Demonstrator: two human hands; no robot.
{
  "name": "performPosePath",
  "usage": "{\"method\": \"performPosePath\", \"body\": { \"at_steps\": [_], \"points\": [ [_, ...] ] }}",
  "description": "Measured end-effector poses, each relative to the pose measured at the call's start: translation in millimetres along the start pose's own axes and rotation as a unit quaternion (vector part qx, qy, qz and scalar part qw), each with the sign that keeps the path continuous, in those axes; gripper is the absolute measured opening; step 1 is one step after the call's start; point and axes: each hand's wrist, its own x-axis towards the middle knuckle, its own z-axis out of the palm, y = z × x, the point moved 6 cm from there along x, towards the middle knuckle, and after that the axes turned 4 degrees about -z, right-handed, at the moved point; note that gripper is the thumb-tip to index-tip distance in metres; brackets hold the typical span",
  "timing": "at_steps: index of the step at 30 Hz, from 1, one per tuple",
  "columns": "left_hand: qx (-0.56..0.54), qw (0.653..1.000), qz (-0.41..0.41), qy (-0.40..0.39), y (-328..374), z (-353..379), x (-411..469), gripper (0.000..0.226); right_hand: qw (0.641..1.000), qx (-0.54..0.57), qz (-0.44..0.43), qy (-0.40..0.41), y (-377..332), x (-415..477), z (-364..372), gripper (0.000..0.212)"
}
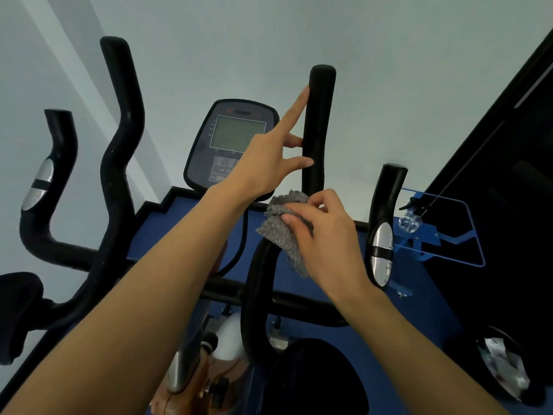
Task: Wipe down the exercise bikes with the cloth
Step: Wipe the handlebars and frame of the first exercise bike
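one grey cloth between right hand and handlebar

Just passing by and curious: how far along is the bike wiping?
Nothing here shows finished parts. In hand: the right hand holds the grey fluffy cloth against the tall black foam handlebar, the left hand touching it above. Probably left: the grey screen console, the other tall handlebar.

You see a pale wall filling the top of the frame, with a lighter band running diagonally at the upper left. Below it lies a blue floor, edged by black skirting. At the right edge stands a dark panel, with a clear blue plastic sheet before it. In the lower right corner sits a round black container holding crumpled pale litter.
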Motion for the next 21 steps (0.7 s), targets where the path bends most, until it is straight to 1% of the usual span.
{"method": "performPosePath", "body": {
  "at_steps": [4, 7, 11, 14, 17, 19, 21],
  "points": [
    [0.010, 1.000, -0.009, 0.001, 2.5, -1.7, -4.9, 0.092, 1.000, 0.011, 0.001, -0.025, 0.7, 1.7, -3.8, 0.027],
    [0.016, 0.999, -0.025, -0.018, -1.7, 0.6, -14.4, 0.094, 0.999, 0.040, -0.006, -0.022, -1.6, -4.1, -8.2, 0.026],
    [0.022, 0.998, -0.034, -0.037, -6.1, 3.8, -30.3, 0.093, 0.995, 0.072, -0.040, -0.050, -9.7, -20.6, -5.2, 0.028],
    [0.023, 0.998, -0.035, -0.053, -8.0, 6.1, -41.9, 0.085, 0.994, 0.078, -0.053, -0.063, -10.1, -28.2, 0.9, 0.030],
    [0.001, 0.995, -0.049, -0.087, -15.2, 13.2, -51.9, 0.067, 0.993, 0.079, -0.040, -0.076, -3.9, -32.3, 8.3, 0.033],
    [-0.008, 0.994, -0.058, -0.093, -19.2, 15.7, -55.5, 0.058, 0.993, 0.087, -0.037, -0.075, -2.5, -34.3, 10.3, 0.035],
    [-0.007, 0.994, -0.060, -0.090, -19.5, 15.6, -56.9, 0.056, 0.993, 0.093, -0.036, -0.068, -3.0, -34.0, 10.6, 0.035]
  ]
}}
